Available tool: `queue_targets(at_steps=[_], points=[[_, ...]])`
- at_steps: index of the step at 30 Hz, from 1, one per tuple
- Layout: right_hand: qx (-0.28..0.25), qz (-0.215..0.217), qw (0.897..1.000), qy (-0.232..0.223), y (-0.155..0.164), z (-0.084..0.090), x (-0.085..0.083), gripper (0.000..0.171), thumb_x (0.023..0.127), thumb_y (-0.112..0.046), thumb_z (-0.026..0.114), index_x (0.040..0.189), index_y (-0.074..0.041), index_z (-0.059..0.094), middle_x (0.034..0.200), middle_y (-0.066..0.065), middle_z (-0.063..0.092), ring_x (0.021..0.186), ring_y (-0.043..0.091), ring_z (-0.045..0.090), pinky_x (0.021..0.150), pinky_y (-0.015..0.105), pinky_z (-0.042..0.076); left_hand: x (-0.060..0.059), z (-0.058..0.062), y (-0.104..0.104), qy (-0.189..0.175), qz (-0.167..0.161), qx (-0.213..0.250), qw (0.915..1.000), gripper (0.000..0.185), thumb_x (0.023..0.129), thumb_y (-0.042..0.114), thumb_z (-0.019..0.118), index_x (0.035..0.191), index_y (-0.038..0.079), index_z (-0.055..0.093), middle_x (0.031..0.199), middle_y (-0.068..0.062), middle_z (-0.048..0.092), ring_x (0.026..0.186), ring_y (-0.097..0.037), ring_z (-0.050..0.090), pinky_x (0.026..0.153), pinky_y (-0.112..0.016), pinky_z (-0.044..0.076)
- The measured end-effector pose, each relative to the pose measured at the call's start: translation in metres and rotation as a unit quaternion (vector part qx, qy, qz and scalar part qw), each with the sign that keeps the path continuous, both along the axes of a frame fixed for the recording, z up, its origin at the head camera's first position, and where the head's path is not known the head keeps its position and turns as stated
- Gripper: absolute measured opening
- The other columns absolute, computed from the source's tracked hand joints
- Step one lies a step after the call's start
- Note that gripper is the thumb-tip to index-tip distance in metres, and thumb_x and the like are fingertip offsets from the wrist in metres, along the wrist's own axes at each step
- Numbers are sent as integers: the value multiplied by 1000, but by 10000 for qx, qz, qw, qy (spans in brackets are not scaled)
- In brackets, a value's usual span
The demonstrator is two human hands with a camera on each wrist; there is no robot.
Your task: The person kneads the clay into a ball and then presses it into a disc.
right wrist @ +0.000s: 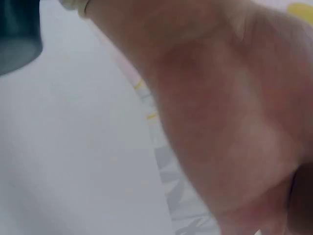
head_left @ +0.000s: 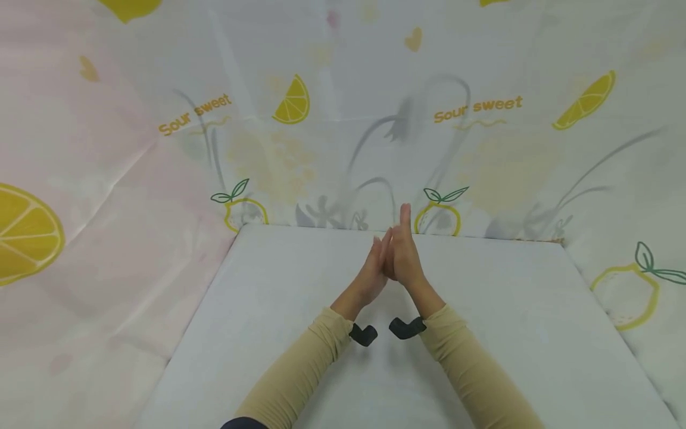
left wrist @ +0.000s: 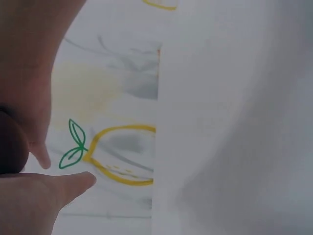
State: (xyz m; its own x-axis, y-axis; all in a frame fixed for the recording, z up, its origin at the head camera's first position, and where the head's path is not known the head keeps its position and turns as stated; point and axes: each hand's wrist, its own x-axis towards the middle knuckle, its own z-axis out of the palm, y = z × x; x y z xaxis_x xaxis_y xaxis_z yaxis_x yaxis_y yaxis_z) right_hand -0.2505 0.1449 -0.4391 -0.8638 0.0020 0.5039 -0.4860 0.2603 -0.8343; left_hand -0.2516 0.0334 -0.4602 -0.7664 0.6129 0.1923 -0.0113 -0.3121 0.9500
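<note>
Near the middle of the head view, my left hand [head_left: 370, 274] and right hand [head_left: 407, 256] meet above the white table. The fingers of the left hand lie straight against the inner side of the right, and one right finger points straight up. How the other fingers lie between the hands is partly hidden. No object shows in either hand. The left wrist view catches the left hand [left wrist: 29, 200] below, a fingertip stretched out, and the right hand [left wrist: 27, 88] above. Filling much of the right wrist view is the left hand [right wrist: 220, 117].
The white table top [head_left: 509, 316] spreads under both forearms. Behind and beside it hangs a pale cloth [head_left: 343, 89] printed with lemons and lettering. Dark curved pieces [head_left: 364, 335] stick out at both wrists by the beige sleeves [head_left: 305, 369].
</note>
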Motion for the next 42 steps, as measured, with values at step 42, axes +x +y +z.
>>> queue_targets(at_steps=[42], points=[[-220,64,9979,-608,9,-9,-1,69,111,-42,21,162,-5,-6,170,12,-2,156,23,-1,125,45,3,-2,7,0,124,78,17,9999,117,81,95,21,165,18,-5,171,-1,2,156,-17,-3,121,-60,-4]])
